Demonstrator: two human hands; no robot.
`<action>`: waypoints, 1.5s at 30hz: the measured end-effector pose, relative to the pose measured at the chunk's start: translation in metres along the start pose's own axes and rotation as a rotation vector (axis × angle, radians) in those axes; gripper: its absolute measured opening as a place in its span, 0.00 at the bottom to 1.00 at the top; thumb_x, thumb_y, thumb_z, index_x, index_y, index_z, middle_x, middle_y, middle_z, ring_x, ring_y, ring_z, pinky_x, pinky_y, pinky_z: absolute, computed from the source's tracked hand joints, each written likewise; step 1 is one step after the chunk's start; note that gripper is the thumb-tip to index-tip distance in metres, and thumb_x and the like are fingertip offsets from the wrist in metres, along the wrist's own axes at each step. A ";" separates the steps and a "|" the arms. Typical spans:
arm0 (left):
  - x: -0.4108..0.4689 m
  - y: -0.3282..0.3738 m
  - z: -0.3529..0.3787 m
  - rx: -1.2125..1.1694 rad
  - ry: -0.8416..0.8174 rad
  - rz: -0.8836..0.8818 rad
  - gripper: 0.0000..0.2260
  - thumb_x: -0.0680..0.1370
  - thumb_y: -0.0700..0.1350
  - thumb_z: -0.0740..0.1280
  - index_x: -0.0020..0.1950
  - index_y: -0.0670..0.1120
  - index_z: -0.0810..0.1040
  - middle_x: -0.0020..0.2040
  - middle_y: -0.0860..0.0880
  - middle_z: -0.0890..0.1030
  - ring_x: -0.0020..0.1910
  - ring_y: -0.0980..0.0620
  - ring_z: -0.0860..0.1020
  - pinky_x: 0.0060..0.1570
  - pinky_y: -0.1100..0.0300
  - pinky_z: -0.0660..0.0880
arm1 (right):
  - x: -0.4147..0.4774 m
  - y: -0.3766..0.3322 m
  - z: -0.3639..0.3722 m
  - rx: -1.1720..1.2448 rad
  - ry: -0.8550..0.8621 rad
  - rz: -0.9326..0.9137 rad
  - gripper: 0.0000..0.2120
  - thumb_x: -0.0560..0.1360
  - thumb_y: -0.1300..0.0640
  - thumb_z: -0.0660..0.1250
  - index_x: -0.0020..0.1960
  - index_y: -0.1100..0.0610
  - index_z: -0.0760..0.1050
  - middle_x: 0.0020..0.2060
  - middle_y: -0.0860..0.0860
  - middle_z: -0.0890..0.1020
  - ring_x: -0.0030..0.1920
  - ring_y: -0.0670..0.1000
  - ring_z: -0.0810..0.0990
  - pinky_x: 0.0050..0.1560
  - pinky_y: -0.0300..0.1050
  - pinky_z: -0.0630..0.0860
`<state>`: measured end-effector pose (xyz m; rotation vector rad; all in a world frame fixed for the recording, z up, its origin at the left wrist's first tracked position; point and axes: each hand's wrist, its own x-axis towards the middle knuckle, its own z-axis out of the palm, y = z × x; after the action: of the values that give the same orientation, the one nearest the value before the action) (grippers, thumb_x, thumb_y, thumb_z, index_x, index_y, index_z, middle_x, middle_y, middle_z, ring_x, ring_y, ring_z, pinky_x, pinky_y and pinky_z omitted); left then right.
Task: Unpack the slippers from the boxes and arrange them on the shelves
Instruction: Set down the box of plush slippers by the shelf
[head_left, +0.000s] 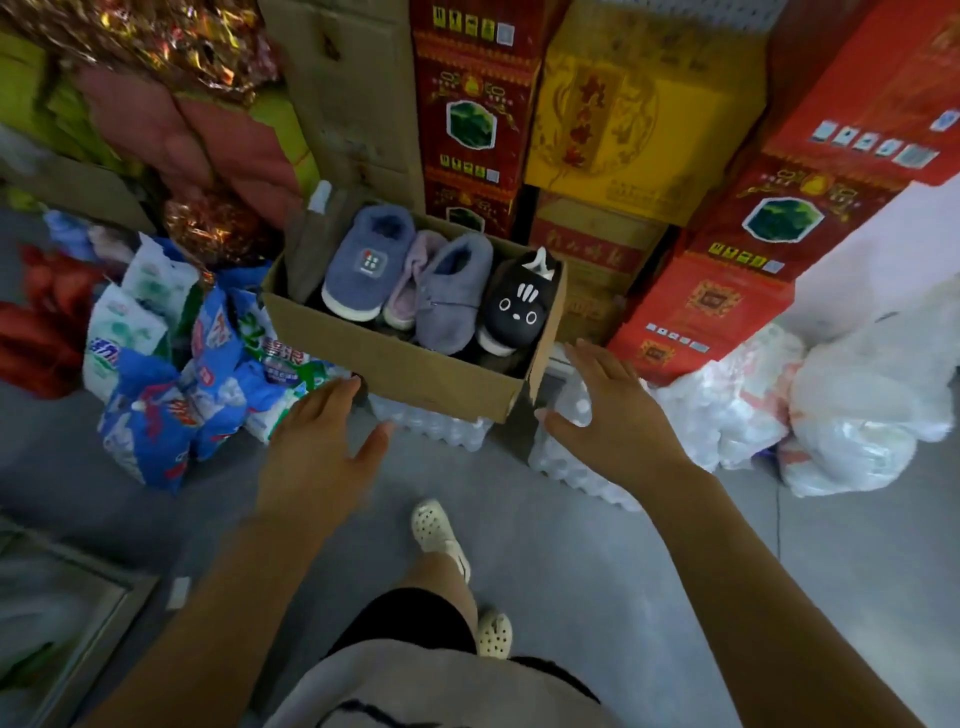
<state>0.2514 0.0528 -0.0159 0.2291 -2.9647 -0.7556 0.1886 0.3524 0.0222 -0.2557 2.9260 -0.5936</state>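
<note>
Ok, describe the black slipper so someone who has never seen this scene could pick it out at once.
Find the open cardboard box before the stacked red cartons. A row of slippers lies inside; the black slipper is at the right end. It alone is dark, with a white cartoon face.

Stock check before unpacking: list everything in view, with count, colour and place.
cardboard box: one, brown, centre, on bottle packs
slippers: four showing, blue, pink, grey, black, inside the box
bottle packs: at least two, clear, floor under the box
detergent bags: several, blue-white, left of box
cartons: several, red and yellow, stacked behind
plastic bags: several, white, far right
clogs: two, white, on the feet
left hand: open, near box's left corner
right hand: open, near box's right corner
</note>
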 end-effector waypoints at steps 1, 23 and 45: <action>0.012 -0.001 0.004 0.013 0.013 -0.027 0.24 0.78 0.52 0.70 0.71 0.42 0.74 0.66 0.40 0.78 0.66 0.37 0.75 0.62 0.41 0.74 | 0.018 0.004 0.000 -0.015 -0.007 -0.023 0.36 0.76 0.42 0.71 0.79 0.51 0.63 0.78 0.50 0.66 0.76 0.54 0.66 0.71 0.51 0.69; 0.225 -0.030 0.084 0.124 -0.055 -0.609 0.37 0.78 0.55 0.69 0.79 0.36 0.60 0.79 0.36 0.62 0.78 0.37 0.62 0.75 0.42 0.61 | 0.420 0.009 0.058 -0.059 -0.356 -0.368 0.36 0.79 0.44 0.67 0.80 0.58 0.58 0.77 0.59 0.66 0.75 0.60 0.66 0.72 0.59 0.69; 0.309 -0.031 0.239 -0.203 0.167 -1.386 0.19 0.85 0.50 0.58 0.73 0.43 0.65 0.59 0.35 0.80 0.56 0.32 0.78 0.48 0.47 0.70 | 0.618 0.066 0.201 0.128 -0.713 -0.416 0.25 0.83 0.50 0.63 0.78 0.55 0.65 0.70 0.53 0.75 0.65 0.47 0.74 0.62 0.41 0.68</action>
<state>-0.0755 0.0879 -0.2293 2.2270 -2.1452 -0.9562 -0.3883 0.2169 -0.2538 -0.8684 2.1452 -0.5809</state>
